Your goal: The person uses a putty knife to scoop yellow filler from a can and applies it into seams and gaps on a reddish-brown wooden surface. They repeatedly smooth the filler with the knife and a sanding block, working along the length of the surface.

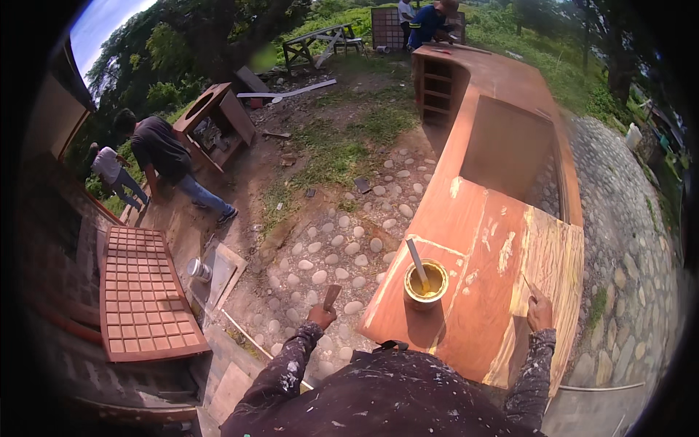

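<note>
My left hand point(321, 316) is closed around a flat brown scraper-like blade point(332, 296), held up over the pebbled ground. My right hand point(539, 312) grips a thin tool that looks like a putty knife point(531, 285), its tip at the wooden counter top point(466, 306). Pale yellow filler point(546, 255) is smeared in streaks along the right side of that top, with smaller patches further left. Between my hands, on the counter, stands an open can point(424, 297) of yellow paste; a flat metal-looking stirrer point(417, 262) leans in it.
The long counter, with a rectangular opening, bends away to open shelves point(437, 91). A person point(435, 25) works at its far end. Left are a gridded wooden panel point(149, 291), a metal can point(198, 268), a bending person point(171, 156) and a wooden cabinet point(217, 124). Pebbled paving point(328, 255) surrounds the counter.
</note>
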{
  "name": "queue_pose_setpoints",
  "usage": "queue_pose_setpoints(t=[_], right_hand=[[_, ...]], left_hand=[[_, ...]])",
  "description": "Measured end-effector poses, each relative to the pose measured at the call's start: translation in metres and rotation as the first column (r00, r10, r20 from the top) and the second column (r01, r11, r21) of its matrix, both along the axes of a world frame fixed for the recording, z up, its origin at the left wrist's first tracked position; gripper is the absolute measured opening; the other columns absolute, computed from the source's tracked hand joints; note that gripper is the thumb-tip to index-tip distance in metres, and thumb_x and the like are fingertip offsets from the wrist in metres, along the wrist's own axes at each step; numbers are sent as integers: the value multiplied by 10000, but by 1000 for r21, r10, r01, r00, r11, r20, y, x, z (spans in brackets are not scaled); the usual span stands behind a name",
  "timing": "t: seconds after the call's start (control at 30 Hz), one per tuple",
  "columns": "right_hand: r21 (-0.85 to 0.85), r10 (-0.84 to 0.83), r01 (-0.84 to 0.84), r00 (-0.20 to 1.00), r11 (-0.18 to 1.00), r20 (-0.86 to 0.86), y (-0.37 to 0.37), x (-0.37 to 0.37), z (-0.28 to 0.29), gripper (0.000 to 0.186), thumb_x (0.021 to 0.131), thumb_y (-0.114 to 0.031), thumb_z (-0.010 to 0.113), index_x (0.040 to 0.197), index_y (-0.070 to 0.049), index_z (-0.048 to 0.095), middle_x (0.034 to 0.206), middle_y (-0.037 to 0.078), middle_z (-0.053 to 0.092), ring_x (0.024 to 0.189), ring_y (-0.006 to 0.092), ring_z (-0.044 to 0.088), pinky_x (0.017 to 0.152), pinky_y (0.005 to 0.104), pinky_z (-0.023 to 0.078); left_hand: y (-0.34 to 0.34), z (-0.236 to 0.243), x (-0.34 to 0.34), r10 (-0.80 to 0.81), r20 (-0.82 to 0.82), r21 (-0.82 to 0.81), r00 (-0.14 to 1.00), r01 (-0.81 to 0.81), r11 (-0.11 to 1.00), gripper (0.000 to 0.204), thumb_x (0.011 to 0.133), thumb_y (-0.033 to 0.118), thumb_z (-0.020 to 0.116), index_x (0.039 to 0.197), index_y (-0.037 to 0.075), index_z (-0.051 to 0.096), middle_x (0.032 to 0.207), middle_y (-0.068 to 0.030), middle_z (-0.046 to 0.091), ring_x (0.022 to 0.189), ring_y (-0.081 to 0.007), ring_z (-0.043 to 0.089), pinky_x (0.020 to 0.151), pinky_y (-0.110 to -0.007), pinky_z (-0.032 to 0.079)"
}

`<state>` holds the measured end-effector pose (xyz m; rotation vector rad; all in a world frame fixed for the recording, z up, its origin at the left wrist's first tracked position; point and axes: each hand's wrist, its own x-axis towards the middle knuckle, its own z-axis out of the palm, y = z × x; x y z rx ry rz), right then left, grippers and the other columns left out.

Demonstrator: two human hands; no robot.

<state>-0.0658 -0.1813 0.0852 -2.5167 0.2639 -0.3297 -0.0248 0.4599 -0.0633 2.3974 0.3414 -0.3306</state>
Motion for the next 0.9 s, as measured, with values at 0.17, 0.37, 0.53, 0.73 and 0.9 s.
queue_pose_setpoints(t=[0.17,0.37,0.53,0.73,0.9], right_hand=[[-116,44,-51,997,992,-57,-54,31,9,479,836,-56,502,1300,-91,620,869,238,652,805,396,623,771,451,501],[-214,153,-146,988,966,17,-63,92,19,464,877,-16,504,1322,-92,613,864,247,657,784,383,642,727,464,498],[-285,122,-145,988,948,-96,-66,106,25,484,847,-72,548,1311,-186,628,845,219,657,780,373,651,684,450,507],[-358,67,-210,926,910,-372,-74,92,29,674,690,-45,543,1330,-238,632,948,179,694,872,334,672,751,435,529],[-360,10,-269,813,894,-583,-44,74,4,605,803,-117,577,1383,-290,575,1024,136,714,944,330,668,825,468,533]], left_hand=[[5,-14,-51,77,-13,-108,997,-78,991,215,695,247,712,800,58,712,701,-96,682,682,-231,679,665,-397,522],[-14,13,-58,180,-6,32,984,-180,983,272,700,295,723,844,64,719,744,-110,699,747,-253,693,713,-389,523],[-25,33,-34,64,88,-162,994,-49,986,282,763,322,713,852,54,706,703,-88,664,650,-211,653,608,-376,498],[-44,47,-29,195,-27,-400,980,-190,897,182,819,222,713,898,63,674,605,13,527,457,-94,479,417,-271,357],[-45,60,-31,214,-35,-408,976,-209,889,228,856,212,702,996,36,660,635,13,515,468,-102,484,433,-267,389]])
